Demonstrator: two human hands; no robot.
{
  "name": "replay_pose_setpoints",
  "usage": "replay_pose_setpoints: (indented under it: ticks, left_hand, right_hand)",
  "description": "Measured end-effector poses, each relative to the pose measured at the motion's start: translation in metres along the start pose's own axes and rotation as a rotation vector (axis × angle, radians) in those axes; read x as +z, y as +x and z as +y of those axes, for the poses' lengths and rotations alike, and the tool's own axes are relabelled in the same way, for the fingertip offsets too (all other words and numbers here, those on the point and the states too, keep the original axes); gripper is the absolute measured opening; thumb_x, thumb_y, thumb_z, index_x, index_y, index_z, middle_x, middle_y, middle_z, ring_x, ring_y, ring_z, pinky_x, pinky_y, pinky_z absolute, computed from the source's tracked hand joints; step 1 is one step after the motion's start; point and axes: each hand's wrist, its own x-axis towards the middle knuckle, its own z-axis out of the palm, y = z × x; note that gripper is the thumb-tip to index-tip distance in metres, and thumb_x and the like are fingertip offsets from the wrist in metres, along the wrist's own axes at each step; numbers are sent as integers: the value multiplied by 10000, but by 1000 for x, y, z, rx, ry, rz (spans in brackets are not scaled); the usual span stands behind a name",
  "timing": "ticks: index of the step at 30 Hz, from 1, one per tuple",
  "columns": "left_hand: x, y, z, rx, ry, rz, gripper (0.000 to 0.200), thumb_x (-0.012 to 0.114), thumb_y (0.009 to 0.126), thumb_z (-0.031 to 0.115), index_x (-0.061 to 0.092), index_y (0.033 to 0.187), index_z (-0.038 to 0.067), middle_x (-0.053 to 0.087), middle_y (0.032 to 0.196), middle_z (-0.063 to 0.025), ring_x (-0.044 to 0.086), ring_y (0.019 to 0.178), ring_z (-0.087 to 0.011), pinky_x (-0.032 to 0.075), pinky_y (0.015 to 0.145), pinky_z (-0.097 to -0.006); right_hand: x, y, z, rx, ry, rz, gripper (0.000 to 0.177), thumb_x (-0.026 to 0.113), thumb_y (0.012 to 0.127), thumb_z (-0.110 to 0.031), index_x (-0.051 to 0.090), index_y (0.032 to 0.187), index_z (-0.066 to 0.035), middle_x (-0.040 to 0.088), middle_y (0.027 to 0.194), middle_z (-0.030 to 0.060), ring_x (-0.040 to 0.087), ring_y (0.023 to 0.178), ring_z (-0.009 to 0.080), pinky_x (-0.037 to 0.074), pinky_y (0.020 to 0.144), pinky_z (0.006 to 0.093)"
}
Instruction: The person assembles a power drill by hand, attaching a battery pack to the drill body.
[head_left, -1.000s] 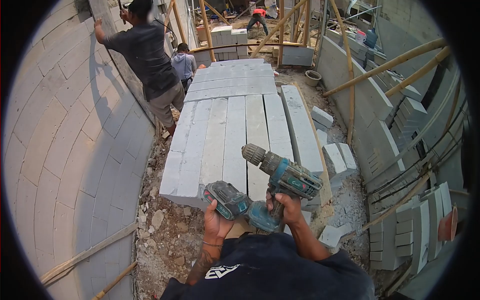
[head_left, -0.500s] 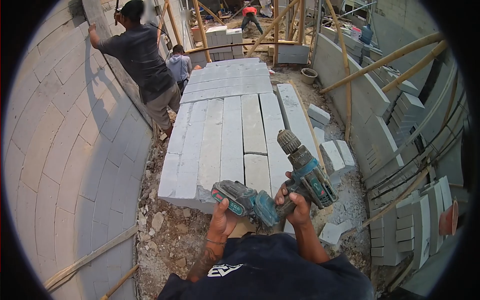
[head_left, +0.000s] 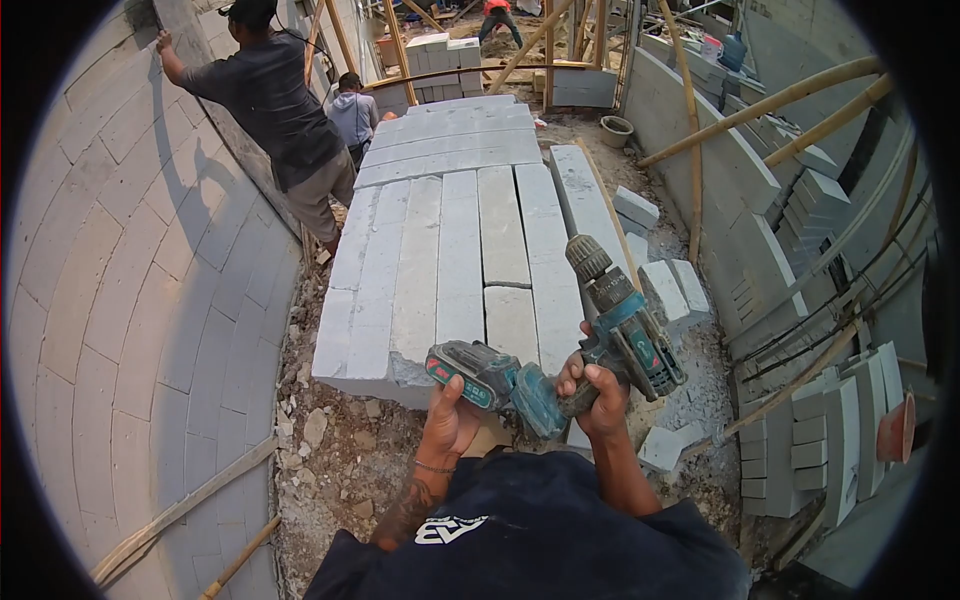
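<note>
- Since the earlier frames, the drill (head_left: 628, 335) has been swung more upright; its long axis runs from the handle up and away to the chuck.
- It is gripped at the handle by the right hand (head_left: 597, 392).
- The battery (head_left: 468, 372) is clasped in the left hand (head_left: 450, 420), just left of the handle's foot, in front of the blocks (head_left: 440, 250).

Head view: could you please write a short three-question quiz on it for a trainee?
1. True or false: the drill points back at the wearer.
2. Which hand holds the battery? A) left hand B) right hand
3. What does the standing person rest a raised hand on?
Key: 1 false, it points away; 2 A, the right hand grips the drill; 3 the wall.
</note>
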Motion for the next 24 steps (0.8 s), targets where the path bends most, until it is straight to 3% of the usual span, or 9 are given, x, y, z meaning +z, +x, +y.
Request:
replay_pose_setpoints:
  ticks: [3,5,18,21,23,24]
  left_hand:
    - [3,-2,-3,27,-33,29,572,638,852,357,420,1290,60,522,1252,-100,485,1179,-251,353,1030,-423]
    - [3,-2,-3,-11,-175,-4,444,618,882,223,422,1252,76,519,1212,-71,500,1143,-208,394,998,-390]
    - [8,-20,9,79,-96,39,412,600,893,178,414,1245,71,524,1181,-68,514,1113,-194,415,972,-375]
    - [8,-26,10,137,-34,71,476,645,867,192,394,1252,68,510,1194,-69,506,1118,-193,417,968,-372]
    - [4,-30,10,191,99,78,674,704,813,300,327,1320,66,477,1249,-74,486,1158,-225,414,990,-387]
    - [1,-32,11,210,100,93,674,704,813,300,327,1320,66,477,1249,-74,486,1158,-225,414,990,-387]
  right_hand:
    - [4,0,0,8,69,35,616,561,806,-209,327,1350,-36,479,781,26,504,630,124,435,616,301]
    - [11,-1,-2,53,131,107,589,550,790,-172,339,1312,3,460,736,39,497,609,134,445,605,307]
    - [8,5,13,98,185,78,523,499,842,-217,355,1311,-34,448,751,-1,463,629,87,415,607,270]
    - [6,9,18,151,256,106,507,500,846,-215,369,1302,-36,442,749,-7,449,633,81,405,609,261]
    - [5,9,24,201,299,128,499,505,846,-217,381,1294,-37,438,747,-11,443,634,79,400,608,256]
    - [3,10,28,217,307,141,485,508,845,-217,395,1281,-38,433,744,-14,439,635,76,399,606,252]
